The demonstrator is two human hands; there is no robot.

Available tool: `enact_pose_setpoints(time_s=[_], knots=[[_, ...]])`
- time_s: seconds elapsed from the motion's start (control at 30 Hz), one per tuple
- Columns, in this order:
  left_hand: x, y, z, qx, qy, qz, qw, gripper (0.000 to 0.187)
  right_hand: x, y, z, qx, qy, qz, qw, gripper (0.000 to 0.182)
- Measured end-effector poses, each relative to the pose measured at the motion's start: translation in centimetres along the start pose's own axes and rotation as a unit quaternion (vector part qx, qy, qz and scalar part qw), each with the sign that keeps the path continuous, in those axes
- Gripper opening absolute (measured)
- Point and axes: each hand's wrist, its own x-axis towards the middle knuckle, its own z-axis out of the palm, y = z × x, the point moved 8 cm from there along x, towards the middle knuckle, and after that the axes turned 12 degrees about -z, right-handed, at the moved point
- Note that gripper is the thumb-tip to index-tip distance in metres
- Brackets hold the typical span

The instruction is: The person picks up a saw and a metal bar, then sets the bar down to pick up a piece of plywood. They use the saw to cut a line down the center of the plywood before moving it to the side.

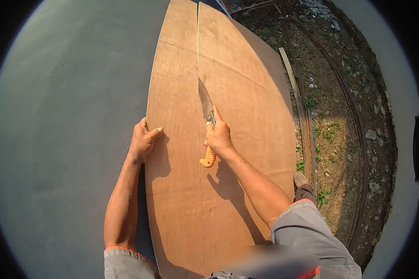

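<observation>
A large plywood sheet [251, 130] stretches away from me, with a straight cut running from its far edge to the saw. My right hand [219, 135] is wrapped round the orange handle of a hand saw [205, 100], whose blade tip sits at the near end of the cut. Part of the handle is hidden by the fingers. At the sheet's left edge, my left hand [145, 139] grips the plywood, thumb on top and the other fingers mostly out of sight beneath the edge.
A smooth grey surface [70, 130] lies along the sheet's left side. To the right are long metal rods [307, 139], a wooden strip [288, 69], and rough ground [335, 153] with weeds and stones. A shoe [300, 179] shows beside the sheet's right edge.
</observation>
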Motion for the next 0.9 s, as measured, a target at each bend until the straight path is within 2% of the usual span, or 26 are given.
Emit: enact_pose_setpoints(time_s=[0.03,0.07,0.1,0.13,0.23,0.33,0.4,0.5,0.53,0.6,0.7,0.77,0.83,0.9], knots=[[-0.3,0.2,0.4,-0.015,-0.018,-0.019,1.0,0.044,-0.1,0.4,0.3,-0.009,0.005,-0.012,1.0,0.066],[-0.7,-0.2,0.6,-0.03,-0.033,-0.041,0.998,0.044,-2.7,-0.3,0.2,0.008,0.013,0.005,1.0,0.067],[-0.8,-0.2,0.4,-0.028,-0.03,-0.045,0.998,0.044,-6.7,-0.2,-0.3,0.019,0.022,-0.016,0.999,0.067],[-0.7,0.0,0.3,-0.019,-0.026,-0.04,0.999,0.044,-10.2,0.0,-1.3,0.028,0.03,-0.041,0.998,0.068],[-0.8,-0.9,0.3,-0.017,-0.019,-0.027,0.999,0.044,-13.6,0.8,-4.0,0.056,0.036,-0.014,0.998,0.068],[-0.4,-0.8,0.7,-0.019,-0.016,0.001,1.0,0.043,-5.1,0.5,-1.7,0.043,0.002,-0.001,0.999,0.069],[-0.2,-0.3,0.3,-0.012,-0.011,0.011,1.0,0.043,1.0,0.3,-0.6,-0.014,-0.003,-0.004,1.0,0.069],[-0.5,-0.6,0.6,-0.038,-0.018,-0.014,0.999,0.042,-3.5,0.6,-0.5,-0.022,-0.001,-0.016,1.0,0.07],[-0.7,-0.4,0.5,-0.02,-0.013,-0.023,0.999,0.041,-8.1,2.4,-1.2,-0.061,-0.009,-0.054,0.997,0.07],[-0.4,-0.5,0.2,-0.006,-0.007,-0.025,1.0,0.041,-14.7,1.2,-3.9,0.041,0.031,-0.024,0.998,0.071],[-0.2,-0.1,0.6,-0.007,-0.022,-0.018,1.0,0.041,-11.2,0.0,-3.2,0.037,0.002,-0.029,0.999,0.069],[-0.1,-0.5,0.5,-0.031,-0.024,-0.008,0.999,0.04,-2.7,-0.1,-1.6,0.004,-0.006,-0.002,1.0,0.068],[-0.1,-0.2,0.3,-0.008,-0.013,-0.003,1.0,0.04,0.3,1.1,-0.2,-0.001,-0.003,0.009,1.0,0.068],[-0.2,-1.5,0.3,0.004,0.0,-0.017,1.0,0.04,-0.1,2.1,0.2,-0.042,0.029,-0.068,0.996,0.067]])
